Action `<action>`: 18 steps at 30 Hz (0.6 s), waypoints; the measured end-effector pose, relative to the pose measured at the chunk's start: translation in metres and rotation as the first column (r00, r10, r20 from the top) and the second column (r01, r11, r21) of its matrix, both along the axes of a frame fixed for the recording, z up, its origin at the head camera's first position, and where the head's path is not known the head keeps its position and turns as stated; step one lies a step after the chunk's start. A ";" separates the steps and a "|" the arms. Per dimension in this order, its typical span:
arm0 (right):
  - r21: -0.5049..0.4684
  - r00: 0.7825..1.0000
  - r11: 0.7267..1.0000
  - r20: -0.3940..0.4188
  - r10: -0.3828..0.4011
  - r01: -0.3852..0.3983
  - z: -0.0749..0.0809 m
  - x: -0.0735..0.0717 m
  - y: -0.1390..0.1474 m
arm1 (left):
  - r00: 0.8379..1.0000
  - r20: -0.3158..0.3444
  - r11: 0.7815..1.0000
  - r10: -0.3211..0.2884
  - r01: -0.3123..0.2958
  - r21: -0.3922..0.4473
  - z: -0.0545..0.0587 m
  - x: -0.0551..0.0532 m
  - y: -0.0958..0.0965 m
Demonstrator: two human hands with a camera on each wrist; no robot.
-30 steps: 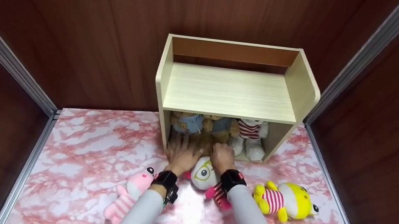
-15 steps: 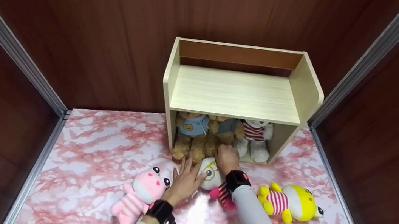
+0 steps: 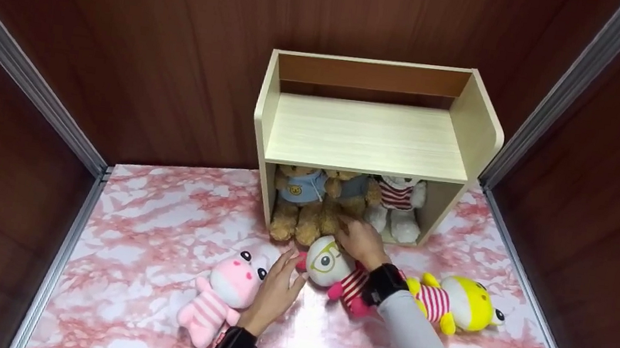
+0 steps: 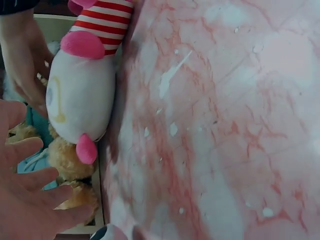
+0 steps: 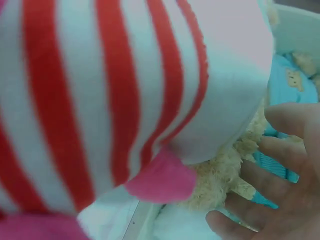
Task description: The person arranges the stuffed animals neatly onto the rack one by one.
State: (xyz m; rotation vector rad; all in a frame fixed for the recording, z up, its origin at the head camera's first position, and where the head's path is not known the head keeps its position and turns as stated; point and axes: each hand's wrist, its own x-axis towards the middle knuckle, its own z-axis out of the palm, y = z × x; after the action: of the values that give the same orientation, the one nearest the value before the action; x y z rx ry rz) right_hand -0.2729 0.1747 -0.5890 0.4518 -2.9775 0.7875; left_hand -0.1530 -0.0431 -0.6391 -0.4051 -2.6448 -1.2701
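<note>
A white-headed plush toy (image 3: 327, 263) with yellow glasses, pink ears and a red-striped body lies before the shelf unit (image 3: 370, 137). My left hand (image 3: 275, 293) is beside its head, fingers spread, near the pink ear; contact is unclear. On the other side my right hand (image 3: 363, 243) reaches over the toy toward the middle bear's legs, and the right wrist view shows its fingers (image 5: 267, 180) extended, holding nothing. Inside the lower compartment sit a brown teddy bear in a blue hoodie (image 3: 303, 192), another brown teddy bear (image 3: 353, 188) and a white bear in a striped shirt (image 3: 397, 198).
A pink plush toy (image 3: 225, 288) lies to the left on the marbled surface (image 3: 161, 227), and a yellow plush toy (image 3: 468, 303) to the right. Dark wooden panels (image 3: 154, 48) enclose the back and sides. The upper shelf lies above the bears.
My left hand has drawn back from the hoodie bear's legs to beside the white-headed toy, uncovering them. The right hand has loosened from a curled pose and its wrist has swung slightly right.
</note>
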 end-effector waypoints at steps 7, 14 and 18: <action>-0.059 0.989 0.997 -0.145 0.035 -0.044 0.009 0.018 0.025 | 0.999 -0.041 0.999 0.025 -0.024 0.028 0.012 0.003 -0.020; -0.025 0.982 0.999 -0.187 0.028 -0.034 0.015 0.046 0.059 | 0.993 -0.051 0.994 0.111 -0.110 0.023 0.021 0.008 -0.062; 0.027 0.984 0.999 -0.175 0.022 -0.017 0.021 0.057 0.082 | 0.984 -0.042 0.985 0.173 -0.173 0.003 0.024 0.009 -0.085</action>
State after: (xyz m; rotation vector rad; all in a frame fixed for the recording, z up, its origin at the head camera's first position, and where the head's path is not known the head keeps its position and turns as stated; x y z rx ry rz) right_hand -0.2157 0.2567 -0.5678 0.5231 -2.8273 0.6737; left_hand -0.1439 -0.1282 -0.6151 -0.1949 -2.5808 -1.1937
